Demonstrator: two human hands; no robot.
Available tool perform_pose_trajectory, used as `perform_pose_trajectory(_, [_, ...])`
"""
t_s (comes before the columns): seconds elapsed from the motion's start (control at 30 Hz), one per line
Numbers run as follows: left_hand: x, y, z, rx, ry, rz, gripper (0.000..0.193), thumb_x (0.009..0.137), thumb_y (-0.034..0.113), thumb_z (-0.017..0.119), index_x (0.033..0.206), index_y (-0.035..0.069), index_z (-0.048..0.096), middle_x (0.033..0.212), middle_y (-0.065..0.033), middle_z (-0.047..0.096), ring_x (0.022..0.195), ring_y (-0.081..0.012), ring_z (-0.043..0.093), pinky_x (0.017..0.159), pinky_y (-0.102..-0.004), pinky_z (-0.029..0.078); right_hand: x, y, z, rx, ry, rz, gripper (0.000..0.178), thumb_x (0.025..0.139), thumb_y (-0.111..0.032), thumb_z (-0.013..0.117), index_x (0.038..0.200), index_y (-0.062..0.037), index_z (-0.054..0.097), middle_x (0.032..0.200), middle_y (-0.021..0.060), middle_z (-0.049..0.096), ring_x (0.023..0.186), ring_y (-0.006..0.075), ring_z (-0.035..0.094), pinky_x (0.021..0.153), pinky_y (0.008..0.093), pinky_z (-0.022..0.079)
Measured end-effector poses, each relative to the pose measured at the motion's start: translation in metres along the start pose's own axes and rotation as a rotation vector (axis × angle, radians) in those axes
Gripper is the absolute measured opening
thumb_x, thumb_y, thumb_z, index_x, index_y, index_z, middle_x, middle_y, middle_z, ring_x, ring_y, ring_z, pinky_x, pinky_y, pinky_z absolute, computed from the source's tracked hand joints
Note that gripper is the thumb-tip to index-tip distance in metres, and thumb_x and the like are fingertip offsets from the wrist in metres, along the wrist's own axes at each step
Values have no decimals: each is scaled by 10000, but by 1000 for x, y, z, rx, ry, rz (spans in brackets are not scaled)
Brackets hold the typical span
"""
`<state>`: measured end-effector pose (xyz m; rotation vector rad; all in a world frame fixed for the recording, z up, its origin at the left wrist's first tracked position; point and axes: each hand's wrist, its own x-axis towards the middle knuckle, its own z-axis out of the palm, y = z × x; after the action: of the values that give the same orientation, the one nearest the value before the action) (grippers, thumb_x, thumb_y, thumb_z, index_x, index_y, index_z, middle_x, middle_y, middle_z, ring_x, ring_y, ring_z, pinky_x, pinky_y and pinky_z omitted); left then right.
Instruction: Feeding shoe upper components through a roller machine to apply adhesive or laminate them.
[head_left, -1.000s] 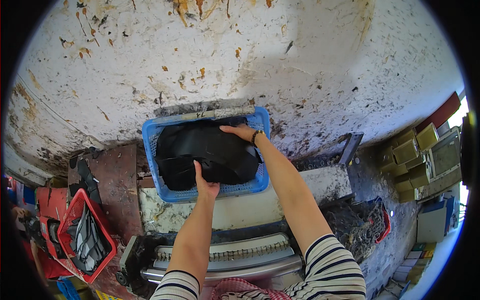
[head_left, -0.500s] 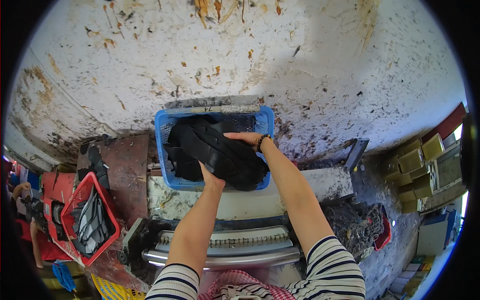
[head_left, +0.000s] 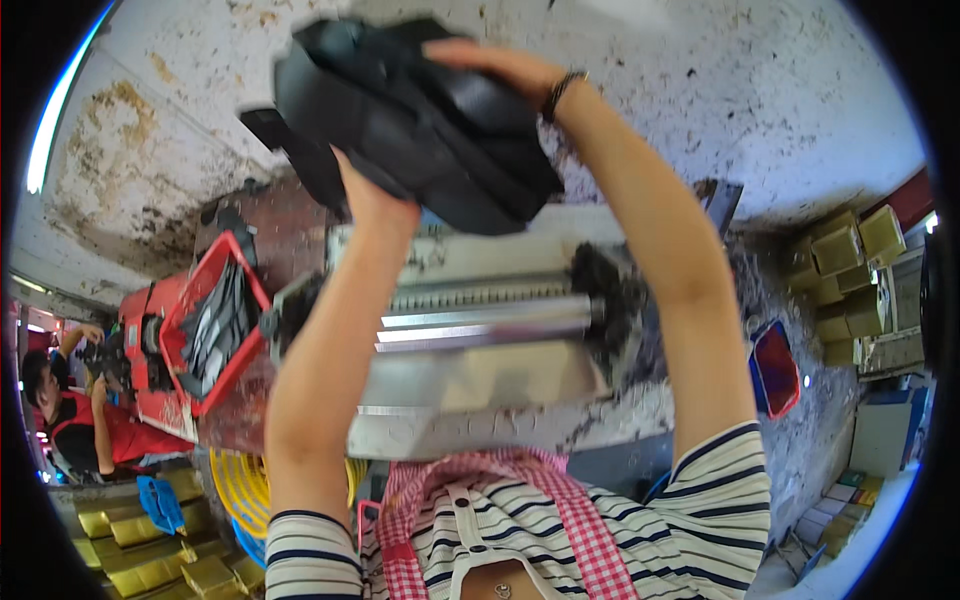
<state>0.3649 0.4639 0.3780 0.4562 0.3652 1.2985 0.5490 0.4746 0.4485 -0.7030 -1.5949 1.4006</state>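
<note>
A thick bundle of black, leather-like cut pieces [head_left: 420, 115] is held up between my two hands, above the machine. My left hand [head_left: 378, 197] supports it from the near lower side, the thumb against the pieces and the other fingers hidden beneath. On the far right side my right hand [head_left: 500, 70] presses against the bundle with its fingers, clasping it from that side. One strip [head_left: 300, 155] sticks out at the bundle's left. Only a sliver of the blue basket [head_left: 432, 224] shows below the bundle; the rest of it is hidden.
A machine with a shiny metal roller [head_left: 490, 325] stands right before me. To its left is a red basket [head_left: 262, 300] of grey and black pieces; a red-rimmed bin [head_left: 776, 370] is at right. A person in red [head_left: 85, 420] works far left. Cardboard boxes [head_left: 845, 245] stand right.
Both hands have raised the black bundle out of the blue basket, up and slightly left. The view has shifted, showing more of the machine and of my apron.
</note>
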Motion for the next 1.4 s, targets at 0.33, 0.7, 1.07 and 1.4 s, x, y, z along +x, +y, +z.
perform_pose_trajectory(0.33, [-250, 114, 3, 289, 132, 216, 549, 870, 550, 358, 1251, 162, 439, 1248, -22, 488, 1162, -250, 442, 1006, -424, 330, -78, -33, 221, 262, -263, -66, 509, 888, -310, 506, 1314, -62, 379, 1332, 55, 399, 1245, 123, 318, 1060, 262, 182])
perform_pose_trajectory(0.7, [-440, 27, -141, 832, 121, -126, 443, 898, 408, 380, 1215, 108, 454, 1139, -74, 527, 1052, -224, 499, 911, -357, 399, -225, 141, 331, 734, -228, 795, 440, 859, -329, 549, 1197, -52, 503, 1157, 62, 561, 990, 121, 562, 861, 269, 456])
perform_pose_trajectory(1.07, [-385, -40, -183, -54, 517, -938, 657, 810, 546, 519, 1261, 79, 420, 1262, -92, 459, 1139, -273, 452, 983, -425, 357, -343, 145, 249, -1509, 148, 93, 459, 867, -387, 477, 1110, 2, 494, 1096, 202, 522, 1037, 340, 496, 873, 394, 409])
perform_pose_trajectory(1.4, [-363, 65, -170, 1392, -27, -994, 385, 838, 296, 603, 1100, 23, 533, 1021, -97, 599, 853, -183, 585, 772, -331, 471, -306, 174, 275, -1026, -50, 335, 763, 666, -417, 682, 1288, -112, 362, 1345, 140, 317, 1205, 400, 309, 969, 488, 297])
